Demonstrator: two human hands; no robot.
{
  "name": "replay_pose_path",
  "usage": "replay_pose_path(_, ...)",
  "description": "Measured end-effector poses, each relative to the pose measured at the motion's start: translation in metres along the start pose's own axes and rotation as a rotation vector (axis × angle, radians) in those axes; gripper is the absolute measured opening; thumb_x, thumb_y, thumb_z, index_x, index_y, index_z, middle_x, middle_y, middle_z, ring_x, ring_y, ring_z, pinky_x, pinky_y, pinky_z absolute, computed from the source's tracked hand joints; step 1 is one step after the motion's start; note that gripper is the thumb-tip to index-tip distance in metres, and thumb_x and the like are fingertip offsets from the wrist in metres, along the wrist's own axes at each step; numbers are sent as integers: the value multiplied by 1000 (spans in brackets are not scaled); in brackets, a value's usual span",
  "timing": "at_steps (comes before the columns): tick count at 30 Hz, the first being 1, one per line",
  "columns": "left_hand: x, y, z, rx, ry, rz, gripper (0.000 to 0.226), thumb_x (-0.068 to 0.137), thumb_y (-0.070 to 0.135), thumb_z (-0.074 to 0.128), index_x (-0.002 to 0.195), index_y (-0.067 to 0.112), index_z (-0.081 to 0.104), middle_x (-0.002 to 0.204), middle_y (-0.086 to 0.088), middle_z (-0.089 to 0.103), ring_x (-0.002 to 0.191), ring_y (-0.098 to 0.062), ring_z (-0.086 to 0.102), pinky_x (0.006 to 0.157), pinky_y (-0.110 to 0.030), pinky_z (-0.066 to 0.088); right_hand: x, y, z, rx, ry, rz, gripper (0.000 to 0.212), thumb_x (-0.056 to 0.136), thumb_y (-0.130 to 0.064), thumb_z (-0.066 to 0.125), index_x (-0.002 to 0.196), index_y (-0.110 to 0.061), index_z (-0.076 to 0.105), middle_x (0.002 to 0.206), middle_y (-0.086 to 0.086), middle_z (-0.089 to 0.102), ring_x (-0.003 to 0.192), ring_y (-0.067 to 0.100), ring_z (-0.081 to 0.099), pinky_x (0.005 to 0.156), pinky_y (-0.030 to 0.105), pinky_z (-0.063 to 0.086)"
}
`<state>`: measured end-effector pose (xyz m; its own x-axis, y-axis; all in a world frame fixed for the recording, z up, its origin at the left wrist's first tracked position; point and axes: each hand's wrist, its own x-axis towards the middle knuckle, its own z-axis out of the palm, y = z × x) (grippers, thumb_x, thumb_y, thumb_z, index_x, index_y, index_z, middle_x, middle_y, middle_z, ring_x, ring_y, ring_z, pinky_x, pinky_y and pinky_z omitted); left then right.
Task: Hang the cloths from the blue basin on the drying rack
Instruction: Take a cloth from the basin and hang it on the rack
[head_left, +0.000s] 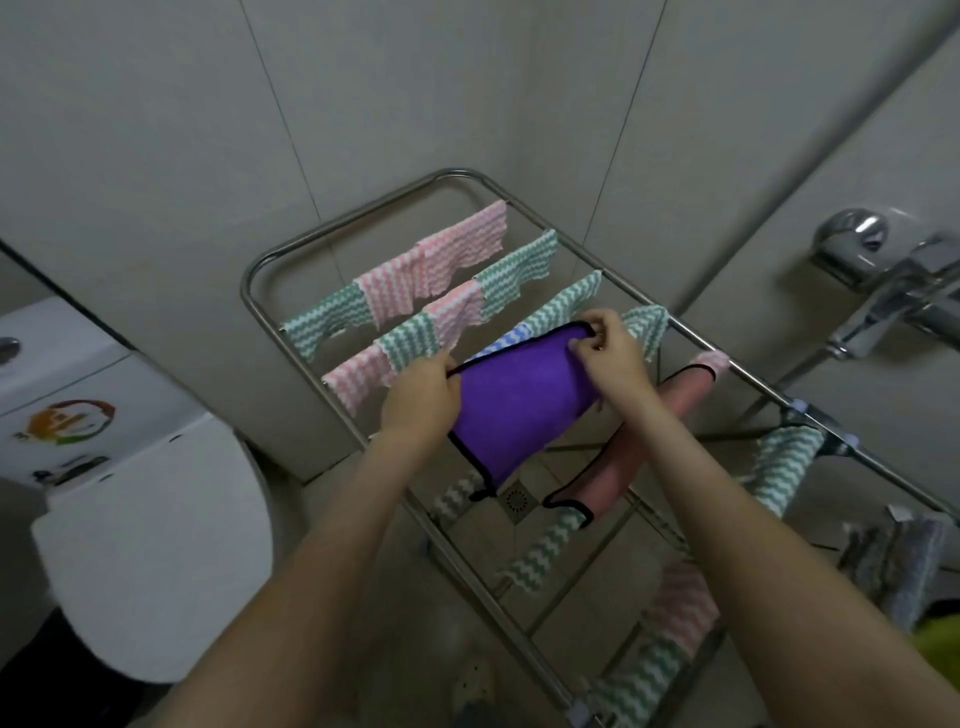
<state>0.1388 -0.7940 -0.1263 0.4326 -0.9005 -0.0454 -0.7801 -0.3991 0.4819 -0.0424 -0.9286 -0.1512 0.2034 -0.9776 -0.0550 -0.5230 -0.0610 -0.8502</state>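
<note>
Now held: left grip (421, 397) and right grip (613, 353) pinch purple black-edged cloth (519, 410) by top corners.
Handling: we judge it light, limp.

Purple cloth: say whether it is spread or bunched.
Spread: the left hand and right hand pinch the purple cloth at its upper corners, stretched flat above the drying rack.

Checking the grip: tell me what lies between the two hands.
The purple cloth, its top edge held by left hand and right hand; head view.
</note>
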Motion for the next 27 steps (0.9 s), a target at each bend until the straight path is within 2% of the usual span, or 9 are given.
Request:
replay_pose_path(2, 0, -3, 16, 173, 108, 41, 19, 77, 4, 59, 96, 3, 63, 93, -23, 59, 87, -40, 56, 72, -40, 43, 0, 6, 10, -51, -134, 42, 66, 81, -5, 68, 137, -8, 35, 112, 2, 50, 92, 16, 54, 90, 31, 44)
replay_pose_path(4, -1, 1, 29, 155, 171, 156, 20, 69, 5, 57, 88, 3, 63, 80, -21, 58, 72, -38, 57, 61, -38, 46, -3, 12, 16, -139, -230, 14, 84, 76, -8, 74, 142, -12, 22, 134, 5, 42, 112, 20, 53, 101, 36, 41)
replay_pose_path(6, -4, 11, 40, 25, 4, 249, 25, 84, 16, 47, 100, 4, 62, 92, -20, 61, 84, -38, 59, 70, -41, 47, -3, 16, 23, -271, -291, -43, 75, 77, -15, 74, 137, -12, 29, 137, 8, 45, 123, 23, 48, 107, 38, 34)
replay_pose_path(9, -5, 15, 56, -16, -512, 188, 40, 96, 34, 49, 123, 4, 50, 120, -18, 57, 110, -31, 55, 85, -33, 41, -3, 17, 29, -662, -445, -88, 30, 92, -33, 55, 114, -12, 56, 116, 9, 59, 119, 25, 46, 104, 43, 26)
replay_pose_path(12, -6, 12, 65, -14, -716, 168, 43, 98, 34, 47, 127, 3, 43, 127, -17, 54, 113, -29, 53, 79, -28, 38, -3, 15, 31, -829, -513, -111, 38, 99, -39, 39, 97, -10, 63, 108, 10, 59, 116, 26, 42, 101, 44, 23)
replay_pose_path(16, -5, 6, 69, -65, -741, 132, 36, 99, 28, 45, 124, 2, 44, 125, -19, 54, 111, -30, 53, 77, -29, 36, -10, 14, 28, -835, -484, -156, 40, 100, -39, 36, 91, -10, 62, 104, 9, 59, 113, 24, 41, 97, 43, 22)
replay_pose_path(19, -6, 6, 63, -43, -703, 141, 40, 98, 30, 47, 126, 2, 45, 128, -19, 54, 115, -29, 52, 85, -30, 39, -17, 8, 26, -756, -438, -212, 37, 99, -39, 40, 92, -10, 62, 100, 6, 59, 112, 21, 41, 99, 42, 20)
replay_pose_path(22, -10, 4, 51, -52, -620, 106, 47, 97, 35, 47, 133, 5, 44, 131, -16, 54, 118, -27, 52, 94, -33, 42, -29, -4, 21, -651, -421, -276, 29, 97, -37, 47, 97, -13, 63, 103, 3, 59, 113, 19, 42, 96, 37, 21)
replay_pose_path(27, -32, -7, 20, -101, -363, 46, 35, 97, 32, 47, 121, 7, 55, 120, -14, 61, 109, -28, 57, 83, -30, 41, -57, -33, 17, -617, -452, -415, 30, 91, -39, 58, 113, -19, 60, 122, -2, 57, 122, 17, 39, 98, 31, 21)
